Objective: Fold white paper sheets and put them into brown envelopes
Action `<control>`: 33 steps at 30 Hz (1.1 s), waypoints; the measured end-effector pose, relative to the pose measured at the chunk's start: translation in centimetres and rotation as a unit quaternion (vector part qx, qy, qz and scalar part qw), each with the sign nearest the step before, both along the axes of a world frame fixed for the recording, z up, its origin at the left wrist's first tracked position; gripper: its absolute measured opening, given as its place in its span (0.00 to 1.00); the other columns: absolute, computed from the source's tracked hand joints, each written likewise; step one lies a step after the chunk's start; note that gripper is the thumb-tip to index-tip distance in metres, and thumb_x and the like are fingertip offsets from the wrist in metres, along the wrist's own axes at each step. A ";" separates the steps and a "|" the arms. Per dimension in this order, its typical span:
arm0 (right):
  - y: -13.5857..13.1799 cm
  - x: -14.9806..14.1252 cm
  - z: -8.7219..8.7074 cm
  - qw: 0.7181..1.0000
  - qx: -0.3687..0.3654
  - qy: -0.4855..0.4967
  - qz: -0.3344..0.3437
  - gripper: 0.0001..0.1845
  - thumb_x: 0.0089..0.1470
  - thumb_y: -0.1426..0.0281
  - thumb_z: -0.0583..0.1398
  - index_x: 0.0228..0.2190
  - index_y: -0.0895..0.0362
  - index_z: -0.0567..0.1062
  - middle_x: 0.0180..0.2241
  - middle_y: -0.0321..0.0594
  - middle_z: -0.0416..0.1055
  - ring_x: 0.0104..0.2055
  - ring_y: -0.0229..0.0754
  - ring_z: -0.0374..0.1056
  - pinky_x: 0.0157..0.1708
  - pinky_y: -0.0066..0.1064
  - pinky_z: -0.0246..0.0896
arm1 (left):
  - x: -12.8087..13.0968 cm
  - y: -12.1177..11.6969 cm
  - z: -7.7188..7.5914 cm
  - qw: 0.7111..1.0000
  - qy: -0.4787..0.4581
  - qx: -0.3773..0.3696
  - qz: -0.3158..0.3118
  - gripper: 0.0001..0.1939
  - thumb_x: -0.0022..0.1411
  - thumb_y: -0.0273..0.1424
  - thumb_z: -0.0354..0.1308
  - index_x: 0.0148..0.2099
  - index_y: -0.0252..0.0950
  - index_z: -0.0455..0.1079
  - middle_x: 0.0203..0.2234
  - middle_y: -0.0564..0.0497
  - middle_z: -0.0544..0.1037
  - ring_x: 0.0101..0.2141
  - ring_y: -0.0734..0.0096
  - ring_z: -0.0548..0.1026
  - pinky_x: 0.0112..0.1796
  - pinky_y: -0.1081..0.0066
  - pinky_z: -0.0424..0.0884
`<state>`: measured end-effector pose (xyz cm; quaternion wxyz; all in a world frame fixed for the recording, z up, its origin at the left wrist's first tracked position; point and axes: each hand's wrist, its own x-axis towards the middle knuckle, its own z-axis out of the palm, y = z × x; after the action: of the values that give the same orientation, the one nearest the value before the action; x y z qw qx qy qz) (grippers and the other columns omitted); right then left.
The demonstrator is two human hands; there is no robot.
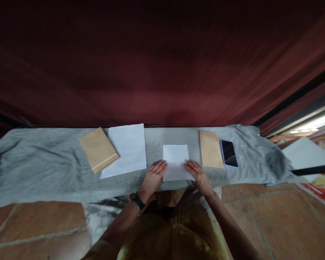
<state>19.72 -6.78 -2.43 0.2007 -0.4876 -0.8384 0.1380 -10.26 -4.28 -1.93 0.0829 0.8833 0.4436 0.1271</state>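
A small white sheet of paper [175,154] with a crease across its middle lies in front of me on the grey cloth. Its near half looks a little darker than the far half. My left hand [154,174] is at the sheet's left edge, fingers together and fingertips at the crease. On the opposite edge, my right hand [199,176] holds the paper in the same way. Both thumbs are mostly hidden. To the right of the sheet lies a brown envelope [211,149], apart from my right hand.
Further left, a stack of brown envelopes [98,148] overlaps larger white sheets [130,148]. A phone [229,153] lies right of the single envelope. The grey cloth [43,166] covers a long narrow surface, with a dark red curtain-like wall [157,72] behind and a tiled floor [262,213] below.
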 end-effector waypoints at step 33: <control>-1.9 -7.2 -1.2 0.981 0.090 -0.145 -0.091 0.26 0.67 0.68 0.54 0.64 0.58 0.66 0.66 0.51 0.62 0.70 0.55 0.54 0.69 0.53 0.45 | 10.3 3.7 0.4 0.998 -0.004 -0.009 0.070 0.31 0.75 0.42 0.43 0.70 0.28 0.56 0.70 0.39 0.57 0.71 0.59 0.51 0.69 0.53 0.49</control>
<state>12.50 -8.63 -3.66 0.1322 -0.5567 -0.8196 -0.0290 -0.01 -0.62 -1.51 0.0835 0.8490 0.5048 0.1322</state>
